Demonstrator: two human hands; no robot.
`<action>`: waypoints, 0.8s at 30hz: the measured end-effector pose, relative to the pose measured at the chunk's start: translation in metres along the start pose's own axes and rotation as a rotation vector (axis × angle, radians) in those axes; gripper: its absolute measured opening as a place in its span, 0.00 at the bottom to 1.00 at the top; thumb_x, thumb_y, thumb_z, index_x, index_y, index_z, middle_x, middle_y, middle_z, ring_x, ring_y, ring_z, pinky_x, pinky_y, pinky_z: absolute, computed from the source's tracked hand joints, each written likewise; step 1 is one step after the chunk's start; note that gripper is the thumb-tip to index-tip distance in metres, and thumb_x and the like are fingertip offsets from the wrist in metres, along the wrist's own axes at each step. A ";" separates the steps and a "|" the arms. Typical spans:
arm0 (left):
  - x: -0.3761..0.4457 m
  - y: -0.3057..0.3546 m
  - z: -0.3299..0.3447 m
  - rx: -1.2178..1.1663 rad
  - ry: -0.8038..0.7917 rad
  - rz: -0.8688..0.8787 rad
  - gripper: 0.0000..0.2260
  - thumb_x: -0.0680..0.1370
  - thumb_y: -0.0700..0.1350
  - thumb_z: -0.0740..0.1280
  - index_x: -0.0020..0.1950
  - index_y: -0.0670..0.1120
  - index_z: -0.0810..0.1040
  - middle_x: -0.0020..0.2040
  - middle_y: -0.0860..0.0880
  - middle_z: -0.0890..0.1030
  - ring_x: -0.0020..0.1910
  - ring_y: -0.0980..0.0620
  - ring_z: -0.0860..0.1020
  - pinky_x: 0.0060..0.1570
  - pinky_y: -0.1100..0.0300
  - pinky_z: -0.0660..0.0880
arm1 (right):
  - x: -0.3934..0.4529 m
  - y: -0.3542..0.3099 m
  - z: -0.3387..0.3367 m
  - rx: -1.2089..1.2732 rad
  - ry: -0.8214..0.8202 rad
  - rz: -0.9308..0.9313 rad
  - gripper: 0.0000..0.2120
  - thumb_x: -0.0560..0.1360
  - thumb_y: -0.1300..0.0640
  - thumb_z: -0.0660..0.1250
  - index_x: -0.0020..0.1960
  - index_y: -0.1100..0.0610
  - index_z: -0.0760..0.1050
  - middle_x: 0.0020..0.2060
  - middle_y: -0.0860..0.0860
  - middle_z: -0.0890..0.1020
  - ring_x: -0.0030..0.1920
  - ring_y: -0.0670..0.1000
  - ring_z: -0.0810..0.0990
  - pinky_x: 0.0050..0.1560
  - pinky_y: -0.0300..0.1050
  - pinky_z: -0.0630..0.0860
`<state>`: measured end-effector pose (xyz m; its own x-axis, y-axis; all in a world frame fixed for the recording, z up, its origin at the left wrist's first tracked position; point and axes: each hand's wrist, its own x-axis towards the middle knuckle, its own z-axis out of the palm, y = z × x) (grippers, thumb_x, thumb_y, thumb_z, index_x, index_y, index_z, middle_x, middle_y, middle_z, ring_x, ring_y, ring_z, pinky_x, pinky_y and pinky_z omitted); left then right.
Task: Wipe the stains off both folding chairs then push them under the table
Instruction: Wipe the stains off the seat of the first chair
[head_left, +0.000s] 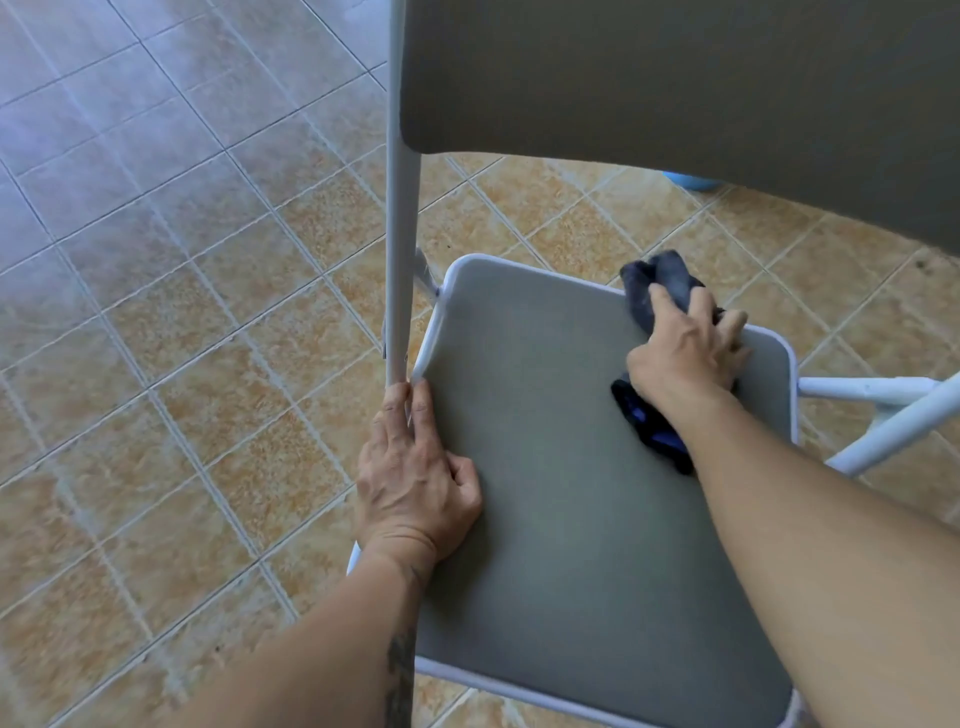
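on the left we see the tiled floor (156, 322), tan squares with pale grout, washed bluish toward the top corner. next comes our left hand (415, 478), gripping the left edge of the folding chair (545, 467) where the white frame tube (402, 208) meets the seat rim; the fingers curl around that edge and the thumb lies on the grey seat. the chair stands open on the floor right in front of us, its grey backrest filling the top of the view. further right, our right hand (685, 348) grasps a dark blue cloth (657, 291) and presses it onto the far right part of the seat, cloth bunching out above the fingers and below the wrist. at the far right a white leg brace (883, 410) juts out past the seat.
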<state>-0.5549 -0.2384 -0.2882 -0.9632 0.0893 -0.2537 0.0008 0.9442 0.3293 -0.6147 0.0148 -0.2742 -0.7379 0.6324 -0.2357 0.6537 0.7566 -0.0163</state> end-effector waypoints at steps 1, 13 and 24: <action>0.000 0.000 0.000 -0.002 0.002 0.000 0.36 0.69 0.50 0.62 0.77 0.43 0.61 0.74 0.44 0.63 0.66 0.40 0.71 0.59 0.47 0.75 | -0.007 -0.001 0.001 0.036 0.024 -0.010 0.30 0.68 0.61 0.63 0.68 0.44 0.66 0.64 0.54 0.66 0.62 0.63 0.63 0.61 0.59 0.64; -0.001 0.003 0.000 -0.011 0.045 -0.025 0.34 0.70 0.49 0.62 0.76 0.48 0.59 0.74 0.48 0.61 0.64 0.39 0.73 0.61 0.45 0.73 | -0.097 0.015 0.024 0.123 0.016 -0.419 0.35 0.65 0.60 0.55 0.71 0.42 0.70 0.74 0.49 0.66 0.62 0.59 0.67 0.55 0.55 0.66; -0.007 0.003 0.001 -0.010 0.062 0.027 0.33 0.72 0.50 0.58 0.77 0.44 0.57 0.73 0.43 0.61 0.69 0.37 0.66 0.70 0.44 0.65 | -0.159 0.133 0.023 0.219 0.095 0.035 0.31 0.70 0.66 0.62 0.70 0.45 0.72 0.73 0.50 0.67 0.62 0.60 0.65 0.55 0.59 0.67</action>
<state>-0.5480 -0.2359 -0.2862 -0.9776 0.0948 -0.1879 0.0247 0.9384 0.3448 -0.4064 0.0112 -0.2611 -0.7196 0.6785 -0.1475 0.6926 0.6862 -0.2221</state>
